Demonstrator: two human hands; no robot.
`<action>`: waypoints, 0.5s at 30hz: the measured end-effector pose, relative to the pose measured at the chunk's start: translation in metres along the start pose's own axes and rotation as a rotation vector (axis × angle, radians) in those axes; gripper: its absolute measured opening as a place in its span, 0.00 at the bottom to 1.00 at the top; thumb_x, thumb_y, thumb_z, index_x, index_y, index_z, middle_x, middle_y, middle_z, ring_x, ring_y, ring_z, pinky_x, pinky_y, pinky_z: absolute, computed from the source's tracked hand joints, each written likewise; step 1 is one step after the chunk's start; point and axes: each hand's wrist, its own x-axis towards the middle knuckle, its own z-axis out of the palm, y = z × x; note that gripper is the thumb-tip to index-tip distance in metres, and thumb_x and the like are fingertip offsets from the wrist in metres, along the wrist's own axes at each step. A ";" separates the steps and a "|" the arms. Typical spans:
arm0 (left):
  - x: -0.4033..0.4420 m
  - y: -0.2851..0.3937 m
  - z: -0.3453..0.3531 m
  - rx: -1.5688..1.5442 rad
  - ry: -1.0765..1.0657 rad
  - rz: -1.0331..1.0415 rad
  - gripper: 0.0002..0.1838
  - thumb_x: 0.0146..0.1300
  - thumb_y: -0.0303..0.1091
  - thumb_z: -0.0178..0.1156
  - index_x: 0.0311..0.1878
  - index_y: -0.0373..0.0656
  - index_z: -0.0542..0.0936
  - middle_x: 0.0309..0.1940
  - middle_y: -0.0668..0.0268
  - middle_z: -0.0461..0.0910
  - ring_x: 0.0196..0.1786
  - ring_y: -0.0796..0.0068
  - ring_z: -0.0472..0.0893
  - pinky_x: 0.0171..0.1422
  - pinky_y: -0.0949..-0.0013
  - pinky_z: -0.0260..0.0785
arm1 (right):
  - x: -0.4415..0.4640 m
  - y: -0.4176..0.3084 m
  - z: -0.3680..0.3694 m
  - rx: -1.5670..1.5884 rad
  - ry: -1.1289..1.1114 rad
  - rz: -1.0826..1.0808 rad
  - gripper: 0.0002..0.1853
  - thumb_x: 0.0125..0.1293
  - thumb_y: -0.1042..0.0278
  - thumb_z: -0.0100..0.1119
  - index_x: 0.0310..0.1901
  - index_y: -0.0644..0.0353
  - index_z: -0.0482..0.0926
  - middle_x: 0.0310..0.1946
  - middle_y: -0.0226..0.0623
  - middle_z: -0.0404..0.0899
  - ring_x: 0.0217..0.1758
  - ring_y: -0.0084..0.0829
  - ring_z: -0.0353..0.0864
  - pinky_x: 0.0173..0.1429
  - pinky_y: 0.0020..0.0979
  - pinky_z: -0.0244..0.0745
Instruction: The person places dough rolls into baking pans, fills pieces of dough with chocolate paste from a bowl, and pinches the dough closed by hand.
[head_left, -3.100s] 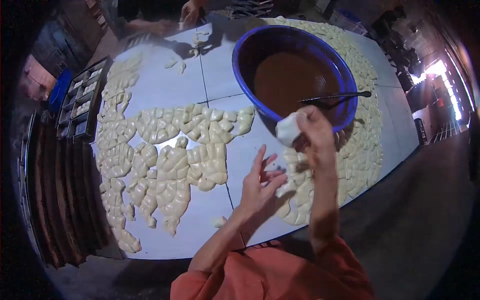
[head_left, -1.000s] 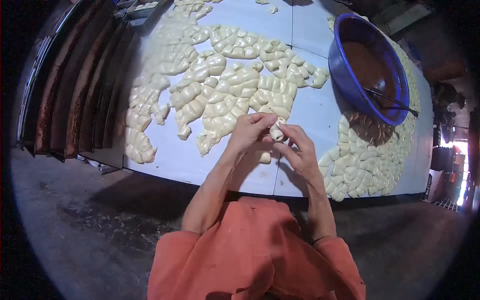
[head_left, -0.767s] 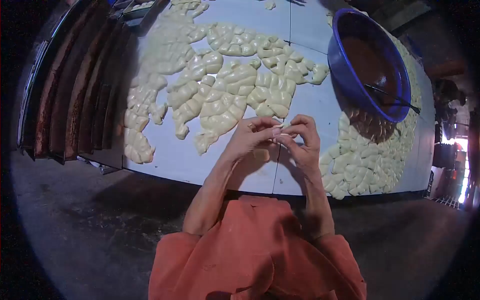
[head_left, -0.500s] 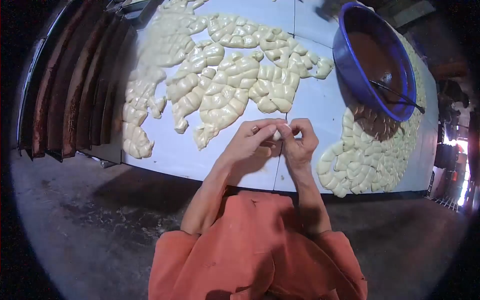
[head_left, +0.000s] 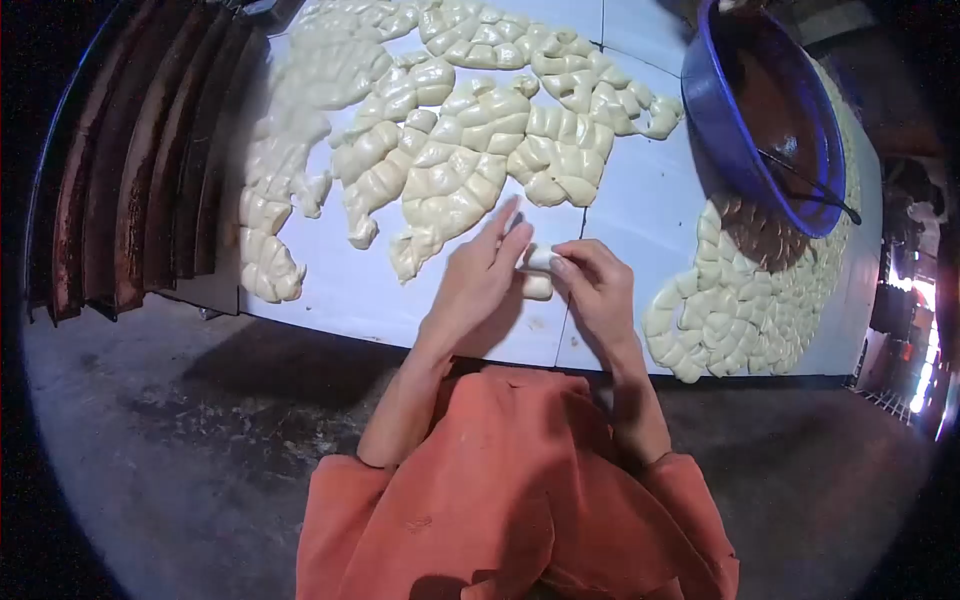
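Between my two hands is a small white dough piece [head_left: 540, 259], pinched at its right end by the thumb and fingers of my right hand [head_left: 600, 292]. My left hand [head_left: 478, 272] is beside its left end, fingers stretched out and thumb apart from them. Just below it a second dough piece [head_left: 537, 287] lies on the white table [head_left: 400, 315]. Beyond my left hand spread sheets of joined pale dough pieces [head_left: 455, 185]. More flat dough pieces [head_left: 730, 325] cover the table to the right of my right hand.
A blue basin [head_left: 715, 120] of brown liquid stands at the back right, with a dark-handled tool [head_left: 815, 190] leaning in it. Upright rusty trays [head_left: 140, 160] stand at the left. The table's front edge runs just before my body.
My left hand has let go of the dough and its fingers have straightened. My right hand still pinches the piece, lower now. The second piece shows more clearly, and the view has shifted slightly.
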 end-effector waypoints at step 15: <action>-0.042 -0.016 -0.022 0.849 0.031 0.449 0.25 0.58 0.31 0.66 0.60 0.43 0.74 0.48 0.57 0.78 0.46 0.50 0.82 0.46 0.53 0.77 | -0.013 -0.006 0.029 -0.053 -0.208 0.315 0.12 0.72 0.70 0.58 0.51 0.66 0.82 0.39 0.37 0.83 0.39 0.25 0.81 0.46 0.30 0.76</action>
